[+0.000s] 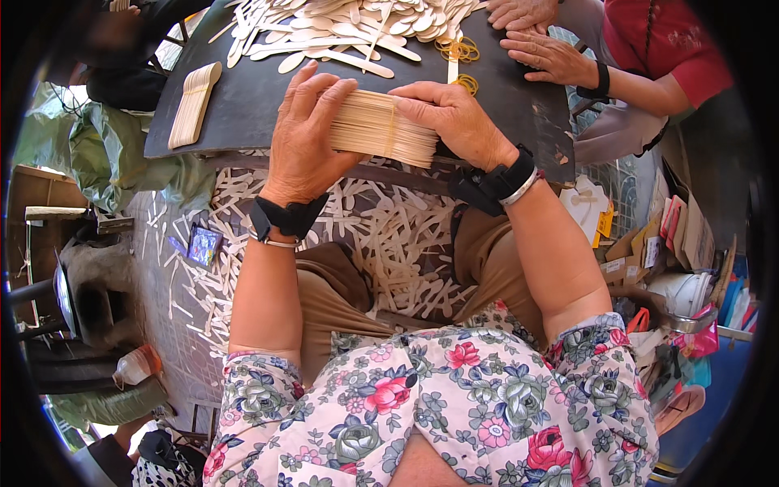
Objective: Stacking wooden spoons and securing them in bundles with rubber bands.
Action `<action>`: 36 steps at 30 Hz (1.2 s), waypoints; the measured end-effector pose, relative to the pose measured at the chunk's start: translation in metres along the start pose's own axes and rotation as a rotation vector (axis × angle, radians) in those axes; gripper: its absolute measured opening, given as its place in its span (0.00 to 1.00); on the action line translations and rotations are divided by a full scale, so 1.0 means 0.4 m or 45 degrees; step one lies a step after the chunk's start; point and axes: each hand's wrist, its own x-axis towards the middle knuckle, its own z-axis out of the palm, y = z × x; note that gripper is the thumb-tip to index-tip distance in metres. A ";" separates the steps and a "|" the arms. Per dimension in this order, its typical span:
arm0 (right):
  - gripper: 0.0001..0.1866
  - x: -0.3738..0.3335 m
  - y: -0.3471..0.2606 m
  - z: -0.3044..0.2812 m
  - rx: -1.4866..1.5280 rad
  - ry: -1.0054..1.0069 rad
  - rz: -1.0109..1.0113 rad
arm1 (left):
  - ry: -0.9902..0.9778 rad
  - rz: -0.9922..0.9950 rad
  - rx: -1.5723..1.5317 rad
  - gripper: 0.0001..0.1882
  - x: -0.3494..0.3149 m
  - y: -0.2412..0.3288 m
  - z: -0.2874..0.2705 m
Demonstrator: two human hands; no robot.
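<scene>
Between my two hands is a thick stack of flat wooden spoons (377, 130), held level above the table's near edge. My left hand (302, 138) grips its left end, fingers pointing up and away. My right hand (461, 122) closes on the right end, with the thumb along the top. A thin yellowish line, seemingly a rubber band, crosses the stack near its middle. Beyond my hands lies a heap of loose wooden spoons (341, 36). Yellow rubber bands (464, 50) lie around a wooden stick to the right of the heap.
A neat stack of wooden spoons (195, 105) sits on the dark table (243, 97) at the left. Another person's hands (552, 57) rest at the table's right side. Many spoons litter the floor (406, 252) below. Cardboard boxes (682, 227) and a white bucket (677, 292) stand right.
</scene>
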 end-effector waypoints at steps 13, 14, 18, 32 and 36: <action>0.16 0.019 0.022 0.034 1.288 0.168 0.103 | 0.072 -0.695 -1.488 0.16 -0.015 0.065 0.051; 0.16 0.022 0.021 0.033 1.290 0.167 0.099 | 0.072 -0.693 -1.484 0.16 -0.018 0.056 0.055; 0.15 0.027 0.017 0.015 0.975 0.082 0.033 | 0.143 -0.604 -1.513 0.14 -0.016 0.030 0.061; 0.15 0.042 0.069 0.022 0.691 -0.030 -0.026 | 0.139 -0.532 -1.150 0.13 -0.016 -0.008 0.094; 0.17 0.039 0.072 0.023 0.711 -0.037 -0.080 | 0.057 -0.581 -1.324 0.14 -0.013 -0.012 0.090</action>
